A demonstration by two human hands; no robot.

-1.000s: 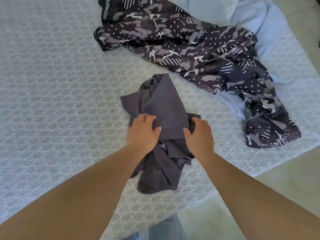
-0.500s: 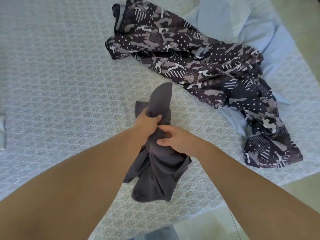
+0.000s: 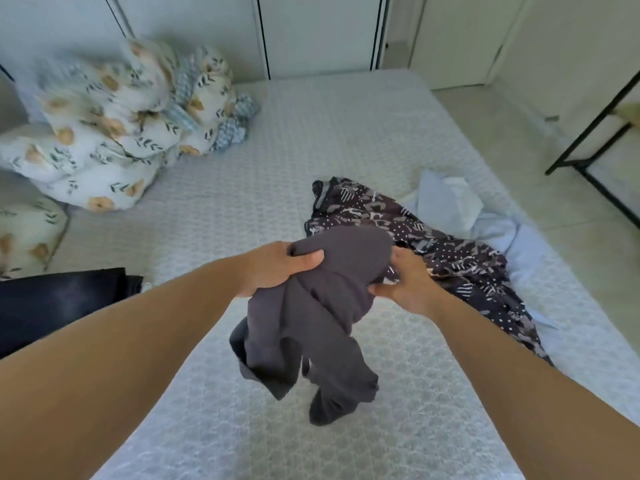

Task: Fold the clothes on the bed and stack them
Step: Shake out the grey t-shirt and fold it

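Crumpled dark grey cotton garment held above white quilted bed; left hand fingers curled gripping it, right hand pinching its edge.

1. One head camera is looking forward and down along the bed from its near end.
2. It is sitting close over both forearms, with the left hand and right hand filling mid-frame.
3. The wide lens is taking in the far closet doors and the floor at right.
4. No second view is sharing the scene.
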